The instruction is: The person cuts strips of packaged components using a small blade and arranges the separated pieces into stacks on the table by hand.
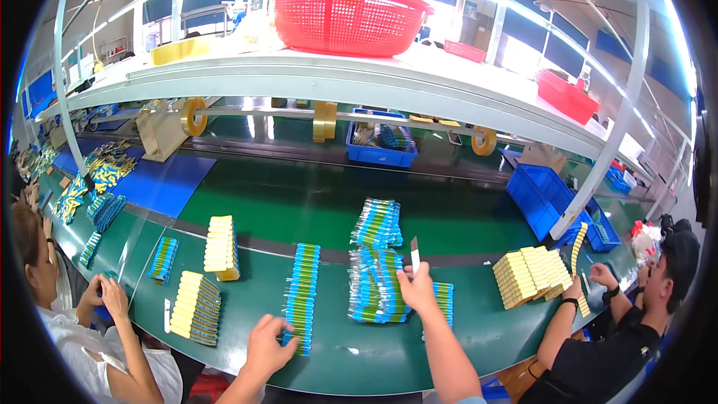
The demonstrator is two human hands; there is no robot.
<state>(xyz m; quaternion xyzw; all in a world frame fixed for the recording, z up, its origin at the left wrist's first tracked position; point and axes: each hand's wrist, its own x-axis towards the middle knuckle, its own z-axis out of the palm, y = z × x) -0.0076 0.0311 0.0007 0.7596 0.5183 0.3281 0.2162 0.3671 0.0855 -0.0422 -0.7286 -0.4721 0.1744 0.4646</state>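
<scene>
A long row of slim blue-and-green pieces (302, 292) lies side by side on the green table in front of me. My left hand (269, 346) is at the near left edge of this row, with thumb and index finger apart and the fingertips against the lowest pieces. In my right hand (419, 289) is a slim flat knife-like tool (416, 254), white below with a dark tip, pointing up. That hand is over the right side of a stacked pile of similar blue-and-green pieces (374, 288). Another short row (443, 301) is partly covered by my right wrist.
Yellow-ended stacks (196, 307) stand left, with another yellow stack (529, 275) right. Farther piles (378, 223) lie ahead. Co-workers sit on both sides, one hand (112, 298) at left. Overhead, a shelf (359, 67) carries a red basket (340, 19); tape rolls (324, 121) hang below.
</scene>
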